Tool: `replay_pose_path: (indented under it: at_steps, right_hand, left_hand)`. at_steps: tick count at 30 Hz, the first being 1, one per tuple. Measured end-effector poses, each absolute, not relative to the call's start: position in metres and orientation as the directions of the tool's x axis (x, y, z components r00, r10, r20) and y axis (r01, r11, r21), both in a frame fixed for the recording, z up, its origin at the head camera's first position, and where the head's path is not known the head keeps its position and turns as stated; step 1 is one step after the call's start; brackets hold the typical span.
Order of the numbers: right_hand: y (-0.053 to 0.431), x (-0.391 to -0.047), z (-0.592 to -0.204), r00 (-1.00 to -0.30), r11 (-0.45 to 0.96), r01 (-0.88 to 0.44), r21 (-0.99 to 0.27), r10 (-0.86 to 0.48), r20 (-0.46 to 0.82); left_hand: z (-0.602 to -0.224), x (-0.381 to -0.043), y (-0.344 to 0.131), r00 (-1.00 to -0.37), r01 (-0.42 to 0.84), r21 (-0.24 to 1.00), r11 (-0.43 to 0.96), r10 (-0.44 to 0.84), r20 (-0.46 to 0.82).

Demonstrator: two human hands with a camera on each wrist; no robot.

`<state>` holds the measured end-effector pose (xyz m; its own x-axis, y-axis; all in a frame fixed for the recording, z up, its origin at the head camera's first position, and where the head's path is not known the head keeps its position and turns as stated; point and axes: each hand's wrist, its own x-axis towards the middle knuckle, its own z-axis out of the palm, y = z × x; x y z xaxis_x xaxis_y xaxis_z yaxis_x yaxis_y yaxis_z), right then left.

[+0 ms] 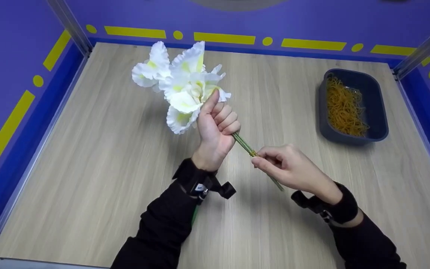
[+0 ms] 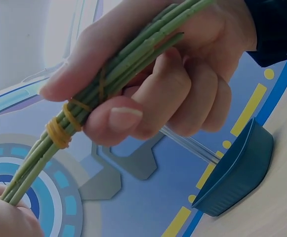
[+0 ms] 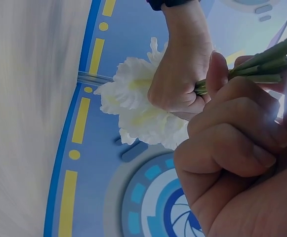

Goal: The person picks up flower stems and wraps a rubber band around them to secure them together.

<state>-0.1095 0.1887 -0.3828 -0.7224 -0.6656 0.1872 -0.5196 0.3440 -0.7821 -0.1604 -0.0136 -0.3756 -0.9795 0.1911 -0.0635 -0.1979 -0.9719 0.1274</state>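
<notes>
My left hand (image 1: 217,130) grips a bunch of green stems (image 1: 242,141) just under white artificial flowers (image 1: 185,84) with yellow-tinged, ruffled petals. Lower on the same stems, my right hand (image 1: 289,168) pinches them between thumb and fingers. Yellow rubber bands (image 2: 58,134) wrap the stems beside the right fingertips (image 2: 118,118); in the left wrist view one loop lies tight and others cross the stems at a slant. Cut stem ends stick out past the right hand. The right wrist view shows the flowers (image 3: 138,94) beyond the left hand (image 3: 178,79).
A dark blue plastic tub (image 1: 379,112) holding a heap of yellow rubber bands (image 1: 343,108) stands at the back right of the wood-grain table (image 1: 106,168). Blue panels (image 1: 237,22) with yellow markings enclose the table's back and sides.
</notes>
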Motion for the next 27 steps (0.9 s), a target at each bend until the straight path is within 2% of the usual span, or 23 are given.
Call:
replay_pose_path:
  at_steps: [7,19,27]
  right_hand:
    - [0.1887,-0.1106,-0.383,-0.755,0.412,-0.472,-0.78,-0.645,0.116]
    - [0.187,-0.1093,-0.3882,-0.735,0.388,-0.507,-0.77,-0.662,0.15]
    - [0.1841,-0.1073,-0.3891,-0.697,0.306,-0.479,-0.823,-0.702,0.144]
  left_hand:
    - [-0.3757,-0.1607,-0.0147,-0.982,-0.183,0.131,-0.974,0.175,-0.065]
    - [-0.3749,-0.1621,-0.0141,-0.96,-0.277,0.125,-0.953,0.271,-0.063]
    - [-0.3743,-0.1629,-0.0114,-0.931,-0.364,0.261,-0.894,0.357,-0.074]
